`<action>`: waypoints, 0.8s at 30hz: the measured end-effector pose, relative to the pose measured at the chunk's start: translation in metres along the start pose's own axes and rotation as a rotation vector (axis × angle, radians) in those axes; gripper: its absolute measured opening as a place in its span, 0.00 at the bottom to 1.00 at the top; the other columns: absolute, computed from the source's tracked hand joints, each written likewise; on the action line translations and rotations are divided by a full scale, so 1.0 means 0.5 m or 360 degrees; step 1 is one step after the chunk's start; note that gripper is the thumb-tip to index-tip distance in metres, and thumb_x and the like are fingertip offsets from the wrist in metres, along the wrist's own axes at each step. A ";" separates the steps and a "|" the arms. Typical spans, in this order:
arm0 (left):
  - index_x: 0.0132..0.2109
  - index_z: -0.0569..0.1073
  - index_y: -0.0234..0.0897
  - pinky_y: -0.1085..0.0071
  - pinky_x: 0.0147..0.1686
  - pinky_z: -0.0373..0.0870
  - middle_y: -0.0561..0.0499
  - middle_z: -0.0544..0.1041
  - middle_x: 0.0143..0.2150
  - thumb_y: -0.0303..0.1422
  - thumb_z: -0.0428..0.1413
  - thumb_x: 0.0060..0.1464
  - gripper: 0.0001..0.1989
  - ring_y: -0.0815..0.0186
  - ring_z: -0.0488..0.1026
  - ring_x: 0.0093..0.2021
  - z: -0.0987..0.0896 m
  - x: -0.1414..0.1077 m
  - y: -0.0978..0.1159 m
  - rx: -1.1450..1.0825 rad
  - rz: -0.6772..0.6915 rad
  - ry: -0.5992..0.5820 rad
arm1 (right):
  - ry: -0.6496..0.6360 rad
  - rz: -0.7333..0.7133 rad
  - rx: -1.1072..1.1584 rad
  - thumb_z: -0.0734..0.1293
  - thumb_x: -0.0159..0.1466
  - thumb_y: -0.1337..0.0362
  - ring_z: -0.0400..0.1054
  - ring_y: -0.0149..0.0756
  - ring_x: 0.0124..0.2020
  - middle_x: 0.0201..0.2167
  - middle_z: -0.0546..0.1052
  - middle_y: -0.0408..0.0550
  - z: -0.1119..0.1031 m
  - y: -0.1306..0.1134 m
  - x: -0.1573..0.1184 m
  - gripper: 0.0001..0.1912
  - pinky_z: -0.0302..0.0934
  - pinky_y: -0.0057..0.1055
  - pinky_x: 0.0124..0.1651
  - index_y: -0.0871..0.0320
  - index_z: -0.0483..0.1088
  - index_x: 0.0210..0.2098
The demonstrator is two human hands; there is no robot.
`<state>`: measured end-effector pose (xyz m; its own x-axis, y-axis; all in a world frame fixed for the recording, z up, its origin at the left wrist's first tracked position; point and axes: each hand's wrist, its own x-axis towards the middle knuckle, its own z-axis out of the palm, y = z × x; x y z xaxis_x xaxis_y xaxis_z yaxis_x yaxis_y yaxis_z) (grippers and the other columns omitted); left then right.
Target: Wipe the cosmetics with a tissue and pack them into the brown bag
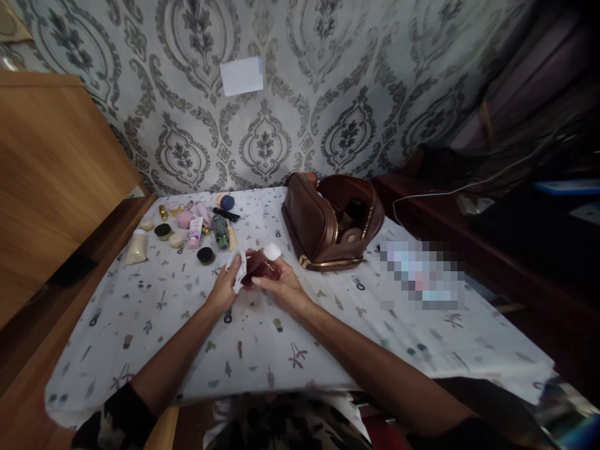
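My right hand [291, 289] is closed around a dark reddish, see-through bottle [262, 267], which lies tilted with its white cap [272, 252] up and to the right. Against the bottle's left end, my left hand [221, 290] grips a folded white cloth [240, 276]; whether it is fabric or tissue I cannot tell. Both hands are just above the table's middle. Just beyond them are a green bottle [220, 232], a pink-and-white tube [195, 234] and a round black-lidded jar [205, 255].
A brown leather bag [312, 228] stands unzipped at the back right, with a dark-capped item inside. Small cosmetics and a pale-filled container [136, 247] crowd the back left. A blurred-out item [419, 272] lies right on the patterned tablecloth [300, 356]. Wooden furniture [60, 181] borders the left.
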<state>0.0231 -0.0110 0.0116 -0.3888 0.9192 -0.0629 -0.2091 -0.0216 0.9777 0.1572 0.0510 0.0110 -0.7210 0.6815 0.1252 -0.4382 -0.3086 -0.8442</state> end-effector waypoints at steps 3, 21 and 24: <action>0.45 0.75 0.35 0.76 0.19 0.64 0.54 0.72 0.23 0.57 0.59 0.49 0.29 0.69 0.68 0.21 0.008 -0.002 0.000 -0.0037 -0.0016 -0.0086 | 0.0062 -0.0090 -0.0022 0.79 0.48 0.61 0.72 0.37 0.34 0.39 0.77 0.44 0.002 0.000 0.001 0.27 0.69 0.32 0.31 0.54 0.68 0.44; 0.37 0.75 0.39 0.78 0.27 0.73 0.55 0.78 0.31 0.47 0.69 0.38 0.21 0.67 0.77 0.31 0.006 -0.008 0.008 -0.0391 -0.0200 0.0376 | -0.0078 -0.0723 -0.0994 0.76 0.54 0.59 0.68 0.41 0.53 0.48 0.74 0.49 0.004 -0.015 -0.024 0.26 0.60 0.41 0.59 0.52 0.70 0.51; 0.36 0.75 0.39 0.76 0.34 0.76 0.56 0.79 0.32 0.38 0.70 0.37 0.18 0.67 0.77 0.33 -0.003 -0.007 -0.003 -0.0436 -0.0106 0.0394 | -0.0105 -0.0789 -0.1005 0.77 0.53 0.60 0.69 0.39 0.49 0.45 0.74 0.49 0.012 -0.032 -0.025 0.24 0.63 0.39 0.55 0.53 0.71 0.48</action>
<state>0.0234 -0.0149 0.0100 -0.5642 0.8001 -0.2040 -0.4609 -0.1001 0.8818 0.1702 0.0434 0.0259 -0.5611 0.5942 0.5763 -0.3437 0.4661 -0.8152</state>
